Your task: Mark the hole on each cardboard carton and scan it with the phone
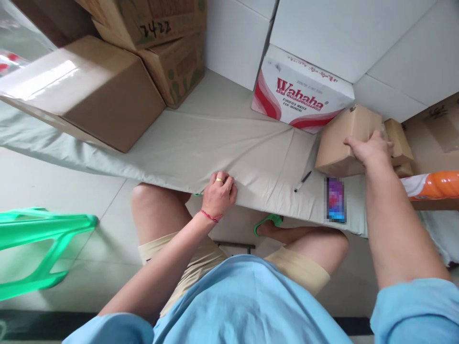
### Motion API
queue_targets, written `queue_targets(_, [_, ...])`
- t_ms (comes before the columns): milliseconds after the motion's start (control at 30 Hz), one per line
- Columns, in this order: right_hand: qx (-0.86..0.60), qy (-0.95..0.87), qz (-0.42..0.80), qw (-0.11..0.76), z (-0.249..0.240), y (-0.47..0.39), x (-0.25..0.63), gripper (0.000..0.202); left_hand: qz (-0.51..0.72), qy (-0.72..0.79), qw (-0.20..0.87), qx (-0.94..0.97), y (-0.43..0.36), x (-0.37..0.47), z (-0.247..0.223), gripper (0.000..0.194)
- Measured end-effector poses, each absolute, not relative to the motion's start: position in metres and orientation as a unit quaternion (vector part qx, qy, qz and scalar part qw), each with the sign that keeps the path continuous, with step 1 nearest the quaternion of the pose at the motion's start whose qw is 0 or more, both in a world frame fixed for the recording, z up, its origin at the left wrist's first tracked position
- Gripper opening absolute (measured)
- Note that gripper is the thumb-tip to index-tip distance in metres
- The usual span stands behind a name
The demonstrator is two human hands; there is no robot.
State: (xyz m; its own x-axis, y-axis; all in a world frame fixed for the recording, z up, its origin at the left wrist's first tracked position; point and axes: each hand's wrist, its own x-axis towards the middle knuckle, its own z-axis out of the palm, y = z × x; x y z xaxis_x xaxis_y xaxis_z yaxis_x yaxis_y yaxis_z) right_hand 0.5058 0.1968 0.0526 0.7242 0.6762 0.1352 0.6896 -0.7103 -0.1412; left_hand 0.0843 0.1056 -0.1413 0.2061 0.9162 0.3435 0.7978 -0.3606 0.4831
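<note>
My right hand [375, 149] grips a small brown cardboard box [339, 138] at the right end of the cloth-covered table. Its thumb lies across the near face and its fingers reach over toward the box's right side. At the table's front edge rests my left hand [219, 193], its fingers curled in and no object visible in them. Between the two hands a dark pen [303, 181] lies on the grey cloth [215, 138]. To the right of the pen is a phone [336, 200] with a blurred screen, close below the box.
A white and red Wahaha carton [304, 91] stands at the back against the wall. Larger brown cartons [107, 95] fill the left side. Another small box [398, 138] and an orange-wrapped item [441, 185] are at right. A green plastic stool [46, 248] stands on the floor at left.
</note>
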Motion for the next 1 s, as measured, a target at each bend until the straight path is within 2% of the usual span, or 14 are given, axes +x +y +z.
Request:
queue_targets(300, [-0.928,-0.358,0.008,0.104,0.054,0.209,0.502,0.092,0.292,0.553,0.104,0.774,0.105,0.084,-0.141,0.017])
queue_targets(500, [-0.922,-0.364,-0.009,0.129,0.046,0.237,0.514,0.092,0.296,0.553,0.125,0.769,0.106,0.084,-0.141,0.016])
queue_targets(667, [-0.899,-0.423,-0.051,0.099,0.045,0.248,0.517,0.089,0.315,0.547,0.151,0.761,0.104,0.085,-0.138,0.013])
queue_targets(733, [-0.884,-0.442,-0.086,0.123,0.043,0.236,0.515,0.084,0.33,0.539,0.166,0.757,0.1,0.077,-0.134,0.013])
queue_targets(800, [-0.844,-0.483,-0.137,0.186,0.038,0.208,0.511,0.074,0.359,0.548,0.169,0.736,0.098,0.058,-0.127,0.017])
queue_targets(867, [-0.774,-0.545,-0.19,0.259,0.03,0.165,0.503,0.061,0.409,0.598,0.136,0.676,0.103,0.025,-0.119,0.023])
queue_targets(900, [-0.732,-0.582,-0.207,0.288,0.024,0.14,0.498,0.055,0.426,0.636,0.102,0.635,0.11,0.003,-0.115,0.032])
queue_targets(933, [-0.699,-0.602,-0.222,0.315,0.018,0.113,0.492,0.05,0.436,0.681,0.067,0.585,0.119,-0.021,-0.111,0.047])
queue_targets(1000, [-0.698,-0.606,-0.217,0.315,0.003,0.059,0.479,0.04,0.428,0.787,-0.024,0.444,0.141,-0.073,-0.103,0.096])
